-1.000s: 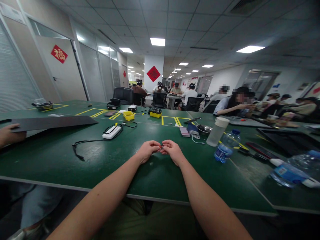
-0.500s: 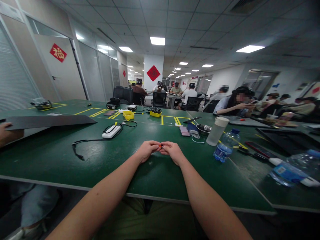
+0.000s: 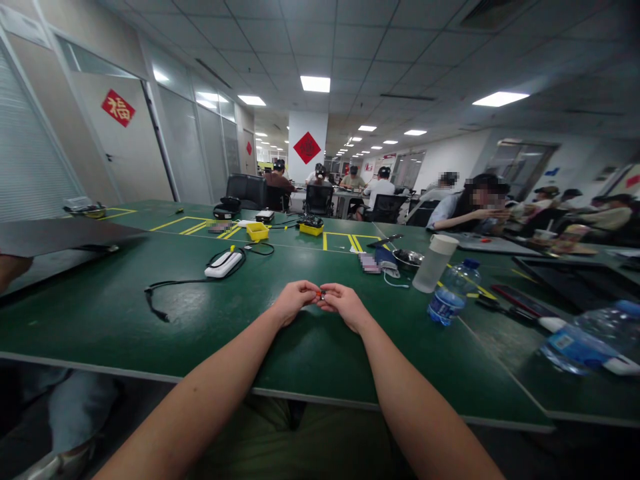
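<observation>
Close together over the green table (image 3: 200,333), my two hands meet at the fingertips around a tiny orange and dark piece (image 3: 320,295). My left hand (image 3: 294,301) pinches its orange side. The darker side, with a small bright spot, sits in the fingers of my right hand (image 3: 344,305), which are also closed. The piece is too small for me to tell its kind, and the fingers cover part of it. To the left of my hands lies a white power bank (image 3: 223,265) with a black cable (image 3: 173,283) trailing from it.
On the right stand a frosted bottle (image 3: 434,265), a water bottle (image 3: 453,293) and a larger bottle (image 3: 583,339). Yellow trays (image 3: 257,232), a metal bowl (image 3: 413,261) and a pouch lie farther back. Another person's hand holds a dark flat panel (image 3: 60,237) at left.
The dark panel at left has shifted left and tilted in the other person's hand. My hands stay in place, and slightly more of the small piece shows between my fingertips.
</observation>
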`<state>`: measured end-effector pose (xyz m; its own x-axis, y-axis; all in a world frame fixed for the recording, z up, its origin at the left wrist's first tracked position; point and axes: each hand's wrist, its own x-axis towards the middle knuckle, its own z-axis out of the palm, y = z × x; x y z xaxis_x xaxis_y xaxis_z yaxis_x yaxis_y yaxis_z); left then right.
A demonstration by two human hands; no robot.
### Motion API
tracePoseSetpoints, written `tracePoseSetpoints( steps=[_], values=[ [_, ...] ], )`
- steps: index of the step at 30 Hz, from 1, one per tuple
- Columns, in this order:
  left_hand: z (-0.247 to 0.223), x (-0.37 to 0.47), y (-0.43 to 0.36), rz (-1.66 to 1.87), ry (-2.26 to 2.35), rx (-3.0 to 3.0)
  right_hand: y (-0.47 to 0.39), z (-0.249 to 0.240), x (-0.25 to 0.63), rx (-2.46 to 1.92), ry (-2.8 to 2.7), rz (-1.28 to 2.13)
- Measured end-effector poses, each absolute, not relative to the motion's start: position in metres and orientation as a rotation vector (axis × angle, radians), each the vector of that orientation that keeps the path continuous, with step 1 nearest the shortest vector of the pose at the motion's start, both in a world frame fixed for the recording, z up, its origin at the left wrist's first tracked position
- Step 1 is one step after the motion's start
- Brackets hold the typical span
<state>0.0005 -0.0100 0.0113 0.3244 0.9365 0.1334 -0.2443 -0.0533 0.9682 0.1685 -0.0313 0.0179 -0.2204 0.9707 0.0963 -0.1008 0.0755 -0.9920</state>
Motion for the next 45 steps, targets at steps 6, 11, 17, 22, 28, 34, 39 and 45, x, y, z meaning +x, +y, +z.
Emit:
tracePoseSetpoints(
  steps=[6,11,17,22,28,34,39,45],
  values=[
    [0.0138,0.0027,-0.0125,1.126,0.739,1.192,-0.0314,0.0188,0.1696,-0.94,-1.376,1.296],
    [0.0138,0.0026,-0.0152,1.12,0.742,1.231,-0.0261,0.0153,0.17,-0.968,-1.285,1.283],
    [0.0115,0.0011,-0.0138,1.143,0.758,1.277,-0.0242,0.0147,0.1693,-0.995,-1.248,1.315],
    [0.0117,0.002,-0.0128,1.125,0.736,1.241,-0.0284,0.0174,0.1685,-0.983,-1.281,1.299],
    [0.0128,0.0032,-0.014,1.117,0.745,1.225,-0.0297,0.0191,0.1692,-0.965,-1.324,1.237],
    [0.0142,0.0022,-0.0149,1.145,0.725,1.255,-0.0276,0.0193,0.1694,-0.992,-1.26,1.301],
    [0.0148,0.0024,-0.0156,1.143,0.72,1.23,-0.0277,0.0192,0.1694,-0.989,-1.254,1.311],
    [0.0163,0.0017,-0.0168,1.142,0.717,1.249,-0.0268,0.0164,0.1694,-0.99,-1.277,1.291]
  ],
)
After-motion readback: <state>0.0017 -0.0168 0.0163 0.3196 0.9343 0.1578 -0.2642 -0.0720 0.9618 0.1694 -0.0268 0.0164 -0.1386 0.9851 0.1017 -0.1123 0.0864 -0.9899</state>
